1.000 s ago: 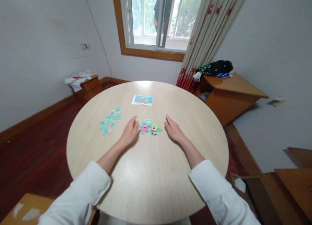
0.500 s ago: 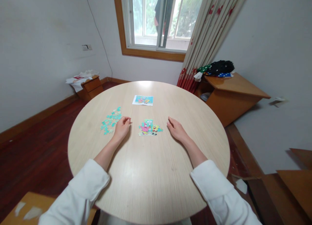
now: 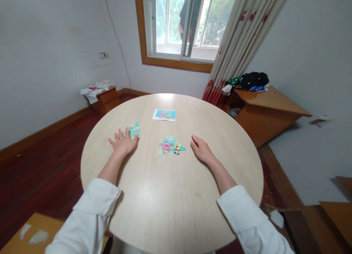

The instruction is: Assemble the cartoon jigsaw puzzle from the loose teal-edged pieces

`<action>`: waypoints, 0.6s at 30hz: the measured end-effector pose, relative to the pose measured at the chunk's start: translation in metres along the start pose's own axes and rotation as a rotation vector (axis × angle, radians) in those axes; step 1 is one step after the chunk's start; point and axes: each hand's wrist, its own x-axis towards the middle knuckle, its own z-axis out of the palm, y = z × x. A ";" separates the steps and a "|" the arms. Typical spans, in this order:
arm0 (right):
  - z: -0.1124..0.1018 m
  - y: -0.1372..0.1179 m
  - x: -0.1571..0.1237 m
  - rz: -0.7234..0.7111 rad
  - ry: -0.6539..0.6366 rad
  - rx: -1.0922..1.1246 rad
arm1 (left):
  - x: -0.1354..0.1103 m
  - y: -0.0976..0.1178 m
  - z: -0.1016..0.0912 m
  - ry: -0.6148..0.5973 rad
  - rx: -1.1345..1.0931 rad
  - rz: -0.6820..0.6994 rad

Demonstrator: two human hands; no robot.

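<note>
My left hand (image 3: 122,143) lies flat with fingers spread on the round wooden table (image 3: 170,195), covering most of a pile of loose teal puzzle pieces (image 3: 134,128). A partly joined cartoon puzzle (image 3: 172,146) sits at the table's middle. My right hand (image 3: 201,149) rests palm down just right of it, fingers stretched out, holding nothing. A printed reference picture (image 3: 164,114) lies farther back on the table.
A wooden desk (image 3: 264,109) with dark clothes (image 3: 249,80) on it stands at the right by a curtain (image 3: 236,41). A small cabinet (image 3: 106,98) with papers sits at the left wall. A window (image 3: 184,23) is behind the table.
My left hand left the joined puzzle, moved left and opened flat onto the loose pieces. My right hand stayed almost still. The camera shifted slightly left.
</note>
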 end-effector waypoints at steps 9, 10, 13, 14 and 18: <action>-0.002 -0.002 0.000 -0.018 -0.010 -0.022 | 0.007 0.012 0.007 -0.072 0.118 0.007; -0.002 -0.003 0.000 -0.023 -0.012 -0.025 | 0.009 0.011 0.008 -0.073 0.123 0.019; -0.003 -0.002 0.000 -0.029 -0.012 -0.031 | 0.013 0.010 0.010 -0.095 0.137 0.041; -0.003 -0.002 0.000 -0.030 -0.011 -0.033 | 0.015 0.011 0.009 -0.102 0.140 0.043; -0.003 -0.001 0.000 -0.031 -0.013 -0.033 | 0.024 0.017 0.006 -0.081 0.135 0.090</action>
